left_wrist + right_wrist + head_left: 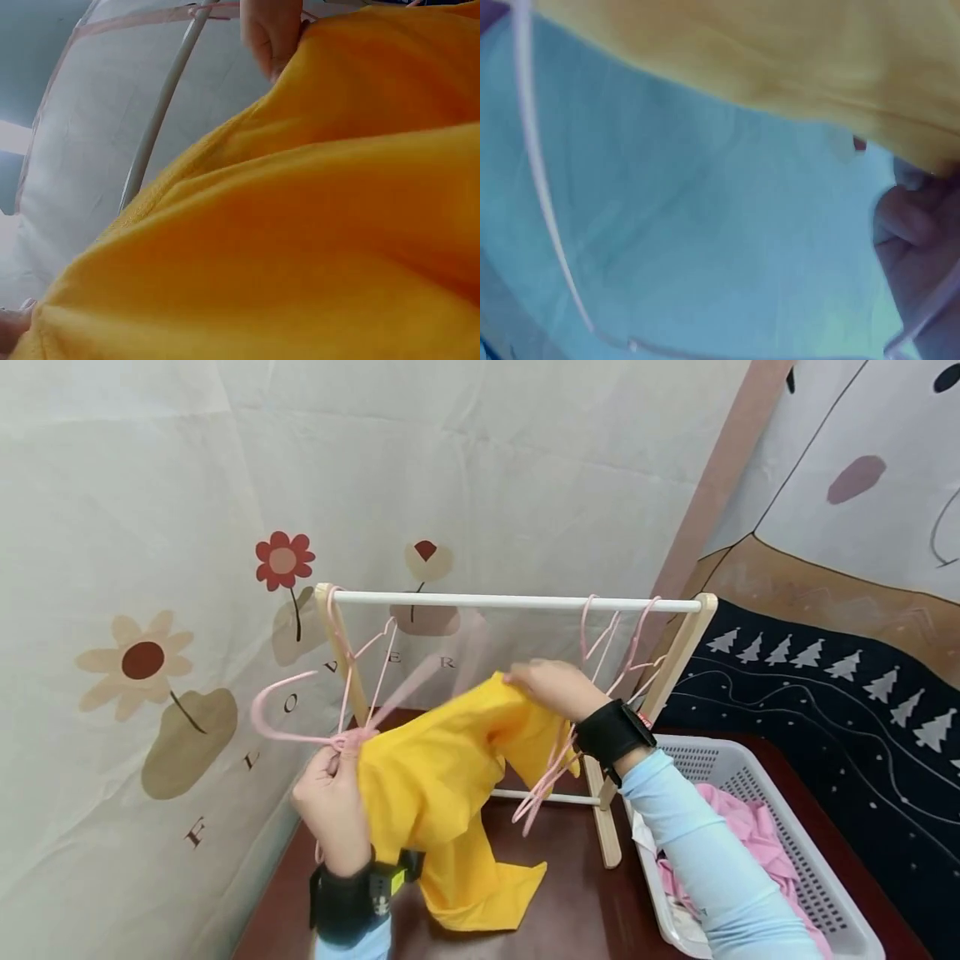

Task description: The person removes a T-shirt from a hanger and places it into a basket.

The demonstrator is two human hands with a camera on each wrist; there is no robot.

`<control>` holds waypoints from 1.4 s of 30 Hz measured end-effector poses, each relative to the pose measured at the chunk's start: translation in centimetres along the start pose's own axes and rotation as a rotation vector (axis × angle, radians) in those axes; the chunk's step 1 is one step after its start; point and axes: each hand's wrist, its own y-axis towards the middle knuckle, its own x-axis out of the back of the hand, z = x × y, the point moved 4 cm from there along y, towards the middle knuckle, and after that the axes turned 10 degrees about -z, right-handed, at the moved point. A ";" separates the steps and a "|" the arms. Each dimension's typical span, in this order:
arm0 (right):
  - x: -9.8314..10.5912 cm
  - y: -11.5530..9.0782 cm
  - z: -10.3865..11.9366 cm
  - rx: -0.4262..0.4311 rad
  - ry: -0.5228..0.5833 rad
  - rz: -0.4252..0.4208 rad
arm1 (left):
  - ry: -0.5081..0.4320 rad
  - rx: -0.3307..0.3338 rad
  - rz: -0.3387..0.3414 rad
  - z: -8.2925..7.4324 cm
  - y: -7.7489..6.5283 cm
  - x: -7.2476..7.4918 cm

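Observation:
My left hand (333, 802) pinches a pink clothes hanger (258, 710) near the base of its hook, together with the edge of a yellow garment (431, 768). The hook sticks out to the left, and one blurred arm of the hanger slants up to the right. With curled fingers my right hand (555, 687) grips the garment's upper edge, so the cloth stretches between both hands and hangs down in folds. In the left wrist view the yellow cloth (285, 247) fills most of the picture. At the right wrist view's edge, fingers (907, 217) hold the cloth's border.
Behind the garment stands a rack with a white rail (517, 602) and wooden legs. Pink hangers (390, 631) hang at its left end, and more (588, 627) at the right, close to my right wrist. A grey basket (817, 877) with pink and white cloth is at right on the dark red table (577, 910).

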 end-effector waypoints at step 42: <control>1.5 3.5 -1.2 -0.265 0.182 -0.139 | 0.280 -0.629 0.768 -3.5 -8.8 1.3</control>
